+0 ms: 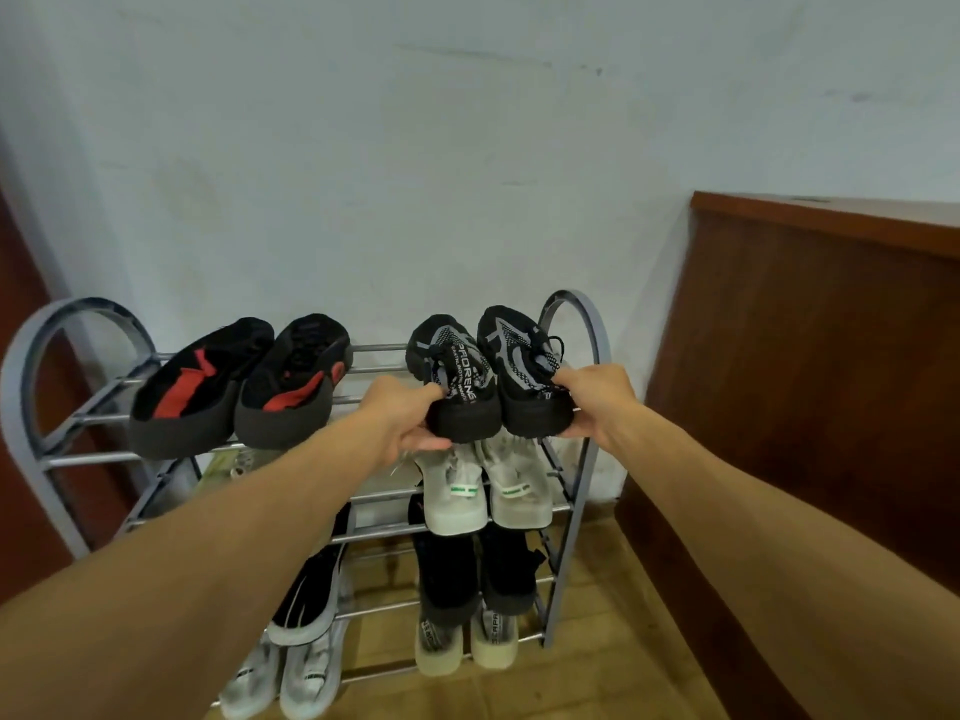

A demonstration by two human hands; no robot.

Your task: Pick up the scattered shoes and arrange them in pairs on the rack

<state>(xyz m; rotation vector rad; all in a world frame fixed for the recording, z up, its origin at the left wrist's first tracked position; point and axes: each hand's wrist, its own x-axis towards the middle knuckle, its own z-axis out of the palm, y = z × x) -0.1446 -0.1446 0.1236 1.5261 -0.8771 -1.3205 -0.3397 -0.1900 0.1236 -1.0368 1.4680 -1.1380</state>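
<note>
Two bare forearms and hands (400, 418), sleeveless, no jewellery

Both arms reach forward, left hand (402, 415) and right hand (597, 402) seemingly clenched.

A wooden cabinet (810, 387) stands against the pale wall (415, 148).

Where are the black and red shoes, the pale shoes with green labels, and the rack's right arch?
black and red shoes (208, 392), head view, on the red patch of the left shoe's upper.
pale shoes with green labels (457, 498), head view, on the left shoe's heel.
rack's right arch (597, 330), head view, on the curved grey bar.
</note>
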